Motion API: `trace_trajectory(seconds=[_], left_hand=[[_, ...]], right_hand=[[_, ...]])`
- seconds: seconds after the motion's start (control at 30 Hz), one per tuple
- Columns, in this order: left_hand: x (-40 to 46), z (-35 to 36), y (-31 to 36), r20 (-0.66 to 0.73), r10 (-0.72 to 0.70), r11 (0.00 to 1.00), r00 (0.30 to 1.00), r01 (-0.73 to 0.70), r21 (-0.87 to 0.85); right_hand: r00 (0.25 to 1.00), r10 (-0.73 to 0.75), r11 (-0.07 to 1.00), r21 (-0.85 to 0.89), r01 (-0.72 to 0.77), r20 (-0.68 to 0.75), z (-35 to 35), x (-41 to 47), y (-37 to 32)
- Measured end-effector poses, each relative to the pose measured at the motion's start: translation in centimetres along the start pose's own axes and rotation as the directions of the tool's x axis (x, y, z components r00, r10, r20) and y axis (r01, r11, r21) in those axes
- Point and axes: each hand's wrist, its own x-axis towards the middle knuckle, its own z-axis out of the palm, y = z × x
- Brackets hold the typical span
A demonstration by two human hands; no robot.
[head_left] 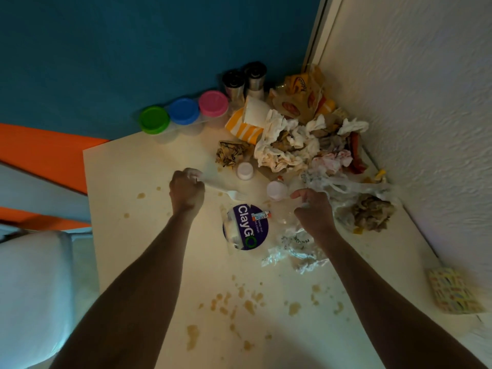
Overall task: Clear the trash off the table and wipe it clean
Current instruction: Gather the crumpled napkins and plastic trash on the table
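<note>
Gripping a plastic fork (226, 191) in left hand (186, 191), right hand (314, 211) pinching plastic bag (343, 187)

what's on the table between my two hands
Head view: between left hand and right hand lie a white plastic fork and a small white-capped bottle.

A cream table (149, 262) fills the view, spattered with brown stains (247, 304) near the forearms. Between the left hand (186, 193) and right hand (314, 211) lies a round purple ClayGo sticker (246, 227). Beyond the right hand sits a heap of crumpled napkins (282, 145) and wrappers. Beyond the left hand stand three lidded tubs (183, 111) and two shakers (245, 81).
</note>
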Motion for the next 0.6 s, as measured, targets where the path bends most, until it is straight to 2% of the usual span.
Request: trace_trajectory(seconds=[0.1, 0.2, 0.3, 0.43, 0.5, 0.6], left_hand=[[-4.2, 1.9, 1.7, 0.041, 0.044, 0.998, 0.998, -0.043, -0.048], [-8.2, 4.3, 3.3, 0.216, 0.092, 0.995, 0.972, -0.081, -0.059], [-10.7, 6.4, 4.5, 0.353, 0.105, 0.993, 0.93, -0.119, 0.019], [-12.7, 8.9, 4.7, 0.35, 0.173, 0.924, 0.921, -0.275, 0.266], [-13.1, 9.5, 4.5, 0.328, 0.184, 0.903, 0.927, -0.291, 0.317], [-13.2, 9.9, 4.0, 0.334, 0.209, 0.869, 0.919, -0.332, 0.367]], right_hand=[[0.998, 0.036, 0.995, 0.091, -0.04, 0.044, -1.1, -0.2, 0.4], [0.992, 0.072, 0.98, 0.178, -0.09, 0.104, -1.7, -0.3, 2.0], [0.988, 0.059, 0.977, 0.197, -0.087, 0.144, -2.5, -0.2, 3.5], [0.999, 0.004, 0.99, 0.139, -0.011, 0.052, -4.5, -0.2, 3.9], [0.999, -0.047, 0.994, 0.101, 0.046, 0.014, -5.7, -0.3, 3.9], [0.996, -0.071, 0.996, 0.059, 0.068, 0.057, -6.9, -0.5, 4.0]])
